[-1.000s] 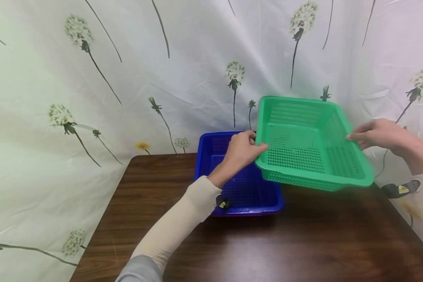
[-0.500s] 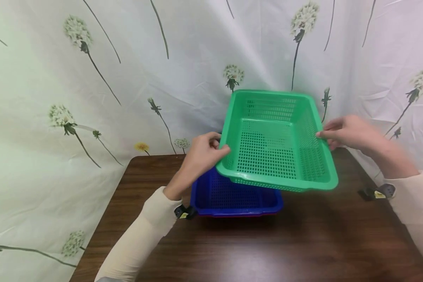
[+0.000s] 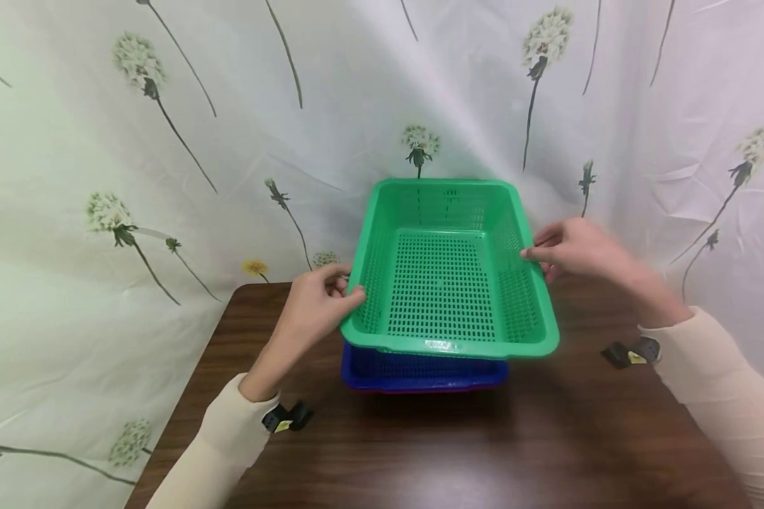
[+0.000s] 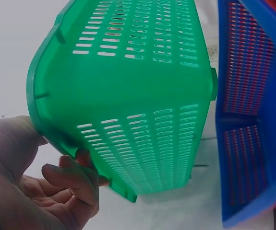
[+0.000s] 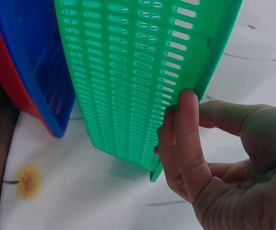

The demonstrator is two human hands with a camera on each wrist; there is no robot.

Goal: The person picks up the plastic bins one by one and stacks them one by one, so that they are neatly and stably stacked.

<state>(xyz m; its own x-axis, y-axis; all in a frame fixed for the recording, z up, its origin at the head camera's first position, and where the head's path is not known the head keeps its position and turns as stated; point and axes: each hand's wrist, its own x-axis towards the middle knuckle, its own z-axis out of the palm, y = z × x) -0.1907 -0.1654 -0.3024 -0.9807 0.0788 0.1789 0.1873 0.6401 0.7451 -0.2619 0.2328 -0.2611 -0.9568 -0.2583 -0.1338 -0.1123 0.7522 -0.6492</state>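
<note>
Both hands hold a green plastic basket [image 3: 442, 283] by its side rims, above a blue basket [image 3: 423, 375]. My left hand [image 3: 315, 304] pinches the left rim, thumb on top and fingers curled below. On the right rim, my right hand [image 3: 576, 247] pinches in the same way. Both wrist views show a gap between the green basket and the blue one. The blue basket sits nested in a red basket [image 5: 8, 62], of which only a thin edge shows in the head view. Most of the blue basket's inside is hidden beneath the green one.
The baskets stand on a dark wooden table [image 3: 420, 452], toward its back edge. Behind it hangs a white curtain [image 3: 229, 141] printed with dandelions. A small black wrist device [image 3: 286, 417] sits at each cuff.
Both hands have carried the green basket leftward, from the right of the blue basket to over it. It has also levelled out from its tilt. The blue and red baskets stayed put.
</note>
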